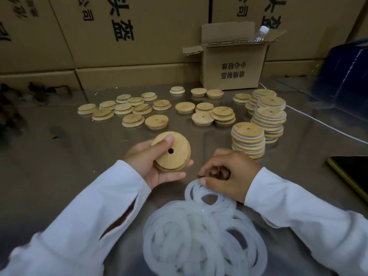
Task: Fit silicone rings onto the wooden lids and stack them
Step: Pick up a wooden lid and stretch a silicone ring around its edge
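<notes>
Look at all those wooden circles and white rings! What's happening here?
A person in white sleeves is working at a shiny metal table. The left hand holds a round wooden lid with a small hole, with no ring on it yet. The fingers of the right hand pinch a white silicone ring at the top of the loose pile of rings. Stacks of ringed lids stand on the right; bare wooden lids lie spread out farther back.

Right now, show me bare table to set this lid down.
Widest bare table lies left of the left hand, in front of the loose lids. A narrower strip runs between the nearest stack and the dark flat device. Crowded: the ring pile by the right hand and the stacks beyond.
</notes>
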`<action>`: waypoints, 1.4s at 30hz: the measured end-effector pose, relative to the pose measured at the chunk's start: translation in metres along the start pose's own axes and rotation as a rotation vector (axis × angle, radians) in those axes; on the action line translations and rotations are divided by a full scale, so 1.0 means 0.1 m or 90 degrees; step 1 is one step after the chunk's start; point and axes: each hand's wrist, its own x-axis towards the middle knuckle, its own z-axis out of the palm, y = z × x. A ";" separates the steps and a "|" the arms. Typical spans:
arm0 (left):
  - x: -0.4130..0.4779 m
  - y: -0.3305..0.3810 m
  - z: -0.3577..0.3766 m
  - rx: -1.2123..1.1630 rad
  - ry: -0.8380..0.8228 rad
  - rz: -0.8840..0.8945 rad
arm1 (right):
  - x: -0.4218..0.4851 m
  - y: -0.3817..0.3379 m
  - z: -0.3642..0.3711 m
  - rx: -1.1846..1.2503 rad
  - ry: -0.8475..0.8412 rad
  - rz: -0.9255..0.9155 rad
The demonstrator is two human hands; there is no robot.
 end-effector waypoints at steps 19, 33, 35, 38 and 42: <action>0.10 -0.16 0.02 0.028 0.003 -0.002 | 0.01 -0.19 -0.07 0.448 0.298 -0.006; 0.07 -0.27 0.10 0.108 -0.074 0.052 | 0.04 -0.25 0.04 0.442 0.328 0.131; 0.07 -0.28 0.10 0.117 -0.080 0.056 | 0.03 -0.26 0.04 0.443 0.328 0.128; 0.08 -0.28 0.11 0.132 -0.085 0.056 | 0.02 -0.27 0.04 0.436 0.321 0.126; 0.08 -0.27 0.11 0.096 -0.052 0.038 | 0.01 -0.26 0.04 0.435 0.308 0.130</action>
